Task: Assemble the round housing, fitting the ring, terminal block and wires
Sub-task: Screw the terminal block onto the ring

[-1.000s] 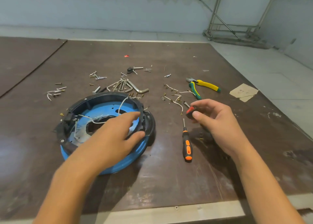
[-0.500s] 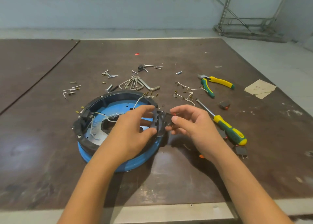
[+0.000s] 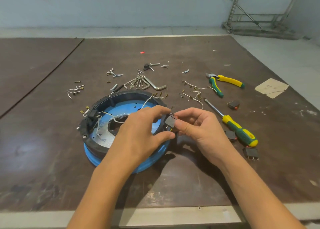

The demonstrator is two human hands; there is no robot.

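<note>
Item: round housing [image 3: 90, 153]. Centre-left of the frame, lying flat on the dark table [image 3: 43, 159].
- Base: blue, circular, with a raised outer rim.
- Black ring [image 3: 121, 94]: seated on top of the base, following its edge.
- Inner plate: blue, with small holes, a dark irregular opening in the middle and a silvery patch at its lower left.
- White wires [image 3: 110, 115]: loop across the plate. Brass terminals [image 3: 158, 94] stick up at the ring's upper right, and more lie at its left edge.
- Black fitting [image 3: 92, 115]: mounted on the left side of the ring.

Item: terminal block [image 3: 169, 121]. Small and dark grey with a red spot at the top, held tilted at the housing's right edge.
- Left hand [image 3: 140, 132]: reaches over the housing with fingers curled, forefinger at the block's upper edge and thumb below it by the rim.
- Right hand [image 3: 199, 125]: pinches the block between thumb and forefinger from the right.

Loose stock on the table:
- Hex keys [image 3: 143, 83] and screws [image 3: 114, 74], above the housing.
- Short wire pieces [image 3: 194, 94], right of centre.
- Pliers [image 3: 223, 81] with yellow and green handles, upper right.
- Screwdriver [image 3: 239, 128] with a green and yellow handle, just right of the right hand.
- Black switches [image 3: 251, 153], near the screwdriver.
- Cardboard scrap [image 3: 271, 87], far right.
</note>
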